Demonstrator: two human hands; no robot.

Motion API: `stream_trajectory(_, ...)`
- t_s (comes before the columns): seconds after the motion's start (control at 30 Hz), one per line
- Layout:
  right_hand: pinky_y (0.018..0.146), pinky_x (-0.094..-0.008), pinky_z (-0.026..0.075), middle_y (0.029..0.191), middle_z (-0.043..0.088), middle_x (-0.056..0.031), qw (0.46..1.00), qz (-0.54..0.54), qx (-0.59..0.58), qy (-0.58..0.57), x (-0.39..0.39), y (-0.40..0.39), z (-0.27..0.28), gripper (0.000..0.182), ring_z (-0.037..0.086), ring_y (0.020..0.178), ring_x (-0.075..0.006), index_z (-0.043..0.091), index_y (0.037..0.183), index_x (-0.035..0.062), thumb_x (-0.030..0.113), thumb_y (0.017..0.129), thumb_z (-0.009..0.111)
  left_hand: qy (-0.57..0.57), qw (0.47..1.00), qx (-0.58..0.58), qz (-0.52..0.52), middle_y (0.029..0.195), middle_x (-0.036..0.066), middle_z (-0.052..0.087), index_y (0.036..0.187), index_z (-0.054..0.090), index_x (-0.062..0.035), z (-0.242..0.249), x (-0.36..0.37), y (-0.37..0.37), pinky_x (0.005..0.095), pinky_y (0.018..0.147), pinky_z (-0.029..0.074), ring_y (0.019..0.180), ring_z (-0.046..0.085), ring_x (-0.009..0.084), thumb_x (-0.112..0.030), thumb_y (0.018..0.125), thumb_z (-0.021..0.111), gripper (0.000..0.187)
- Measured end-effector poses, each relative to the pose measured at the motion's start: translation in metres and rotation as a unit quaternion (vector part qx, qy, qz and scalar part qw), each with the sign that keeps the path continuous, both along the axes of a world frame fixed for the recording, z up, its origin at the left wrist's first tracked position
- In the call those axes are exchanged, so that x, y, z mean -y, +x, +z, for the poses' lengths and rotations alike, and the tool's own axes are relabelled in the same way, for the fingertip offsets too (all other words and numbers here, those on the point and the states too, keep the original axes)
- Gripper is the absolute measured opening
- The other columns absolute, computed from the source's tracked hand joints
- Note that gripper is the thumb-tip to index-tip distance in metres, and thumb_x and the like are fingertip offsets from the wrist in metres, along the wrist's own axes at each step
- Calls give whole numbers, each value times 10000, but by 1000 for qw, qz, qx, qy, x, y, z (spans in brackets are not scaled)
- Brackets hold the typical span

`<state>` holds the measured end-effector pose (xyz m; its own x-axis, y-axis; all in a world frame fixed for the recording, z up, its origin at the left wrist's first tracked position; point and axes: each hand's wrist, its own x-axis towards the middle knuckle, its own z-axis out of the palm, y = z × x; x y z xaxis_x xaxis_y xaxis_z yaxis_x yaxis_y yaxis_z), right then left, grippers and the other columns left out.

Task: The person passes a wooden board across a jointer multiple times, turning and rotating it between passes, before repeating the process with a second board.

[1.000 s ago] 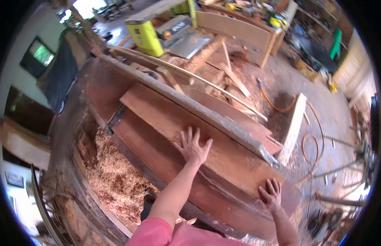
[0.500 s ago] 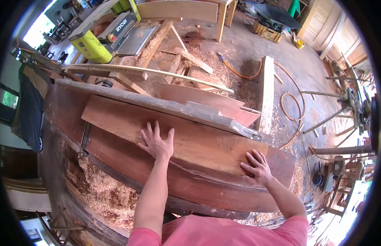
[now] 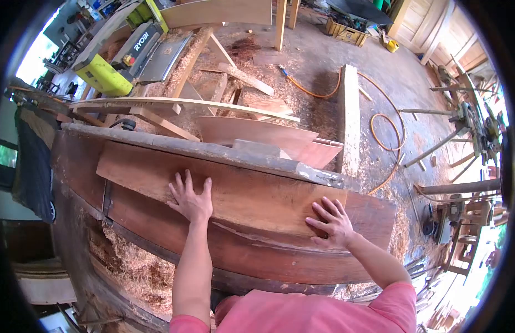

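A long reddish wooden board lies flat on the rust-red machine table against a grey fence rail. My left hand presses flat on the board's middle with fingers spread. My right hand lies flat, fingers apart, on the board's right end near its front edge. Neither hand grips anything.
Wood shavings pile at the lower left. Behind the fence stand a yellow-green planer, loose planks, an upright thick beam and an orange hose on the floor. Machines stand at the right.
The view has swung, so the board and machine sit more level in the frame. My left hand has shifted left along the board; my right hand stays at the right end.
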<state>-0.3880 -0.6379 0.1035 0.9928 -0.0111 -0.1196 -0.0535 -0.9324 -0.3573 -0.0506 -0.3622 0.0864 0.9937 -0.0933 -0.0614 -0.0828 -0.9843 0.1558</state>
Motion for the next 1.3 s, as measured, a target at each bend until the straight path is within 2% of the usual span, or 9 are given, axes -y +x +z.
stream_trajectory(0.23,1221,-652,205,1659,374,-89,1000,-6,-25,5,-6,13,5,651,242,1552,-424,600,1440,389,578,826,708,14,1000,2,2,1712,33,260,1597,409,-293,-4,-6,10,753,1182,135,1583,182,358,-682,931,587,791)
stream_trajectory(0.63,1181,-666,255,1605,450,-90,1000,-10,22,14,-21,33,1,611,310,1523,-420,648,1393,357,578,829,733,23,999,26,-5,1704,34,279,1589,421,-297,-11,-22,30,761,1162,175,1574,203,370,-665,927,606,779)
stream_trajectory(0.87,1184,-640,266,1600,456,-97,999,-12,45,14,-29,45,-3,615,313,1526,-407,659,1381,347,591,822,736,30,999,33,-1,1699,22,297,1584,434,-301,-13,-31,45,757,1172,168,1575,213,351,-633,934,622,754)
stream_trajectory(1.1,1193,-639,246,1620,429,-96,999,-12,42,22,-40,60,-6,604,291,1535,-404,637,1406,354,607,861,697,36,999,32,4,1705,8,282,1596,406,-313,-13,-40,59,752,1173,166,1578,212,339,-636,937,615,763)
stream_trajectory(1.3,1184,-647,260,1606,448,-94,999,-11,45,15,-49,74,-4,590,318,1516,-417,643,1398,352,608,869,690,33,999,37,4,1703,16,287,1595,411,-305,-12,-49,71,751,1173,168,1577,213,342,-633,939,614,761)
